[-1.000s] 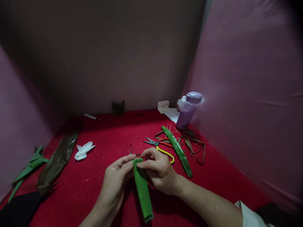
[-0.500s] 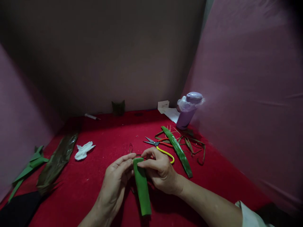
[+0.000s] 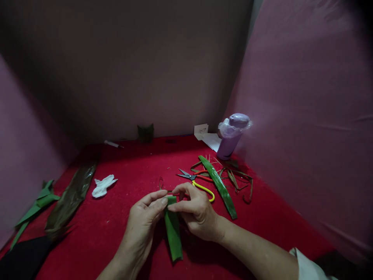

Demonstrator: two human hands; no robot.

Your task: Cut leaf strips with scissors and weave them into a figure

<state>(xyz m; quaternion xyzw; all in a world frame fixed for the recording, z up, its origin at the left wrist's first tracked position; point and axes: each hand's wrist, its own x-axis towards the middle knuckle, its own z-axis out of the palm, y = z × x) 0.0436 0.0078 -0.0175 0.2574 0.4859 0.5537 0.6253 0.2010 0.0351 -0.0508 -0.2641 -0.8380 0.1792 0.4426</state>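
Observation:
A green leaf strip (image 3: 174,237) hangs between my hands above the red cloth, its top end folded over. My left hand (image 3: 145,217) pinches the upper left edge of the fold, thumb in front. From the other side my right hand (image 3: 198,214) grips the same top end between thumb and fingers. Just beyond my right hand lie scissors (image 3: 190,177) with one red and one yellow handle, blades apart. Beside them a long glossy green leaf strip (image 3: 220,190) rests on the cloth. My other fingertips behind the fold are partly hidden.
Thin sticks (image 3: 215,161) and dried brown strips (image 3: 233,179) lie at the right. A purple tumbler (image 3: 229,146) with plastic wrap stands near white papers (image 3: 212,142). Leftward are a crumpled tissue (image 3: 104,186), a brown leaf bundle (image 3: 72,196) and a folded green leaf piece (image 3: 40,204).
The held leaf strip has shifted slightly up and left at its lower end. My left thumb now presses over its top corner, and my right thumb sits a little lower on it.

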